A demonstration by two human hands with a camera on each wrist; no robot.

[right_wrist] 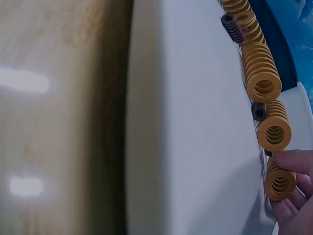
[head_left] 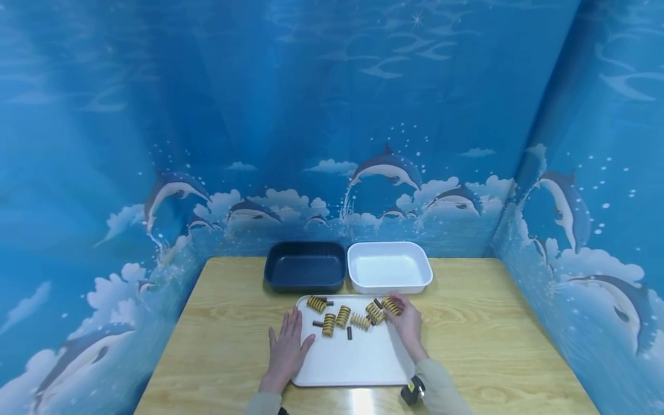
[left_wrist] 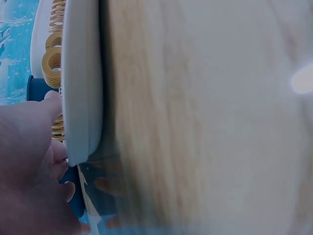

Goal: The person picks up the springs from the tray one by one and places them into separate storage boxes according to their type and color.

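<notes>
At the far right of the white tray, my right hand grips a large yellow coil spring between thumb and fingers. Several more yellow springs lie across the tray's far half, one of them just beside the held one. Small dark brown springs are scattered among them. My left hand lies with fingers spread along the tray's left edge, holding nothing. In the left wrist view, its thumb reaches over the tray rim, close to a yellow spring.
Behind the tray stand a dark blue bin on the left and a white bin on the right, side by side. The wooden table runs to a dolphin-printed backdrop at the back and sides.
</notes>
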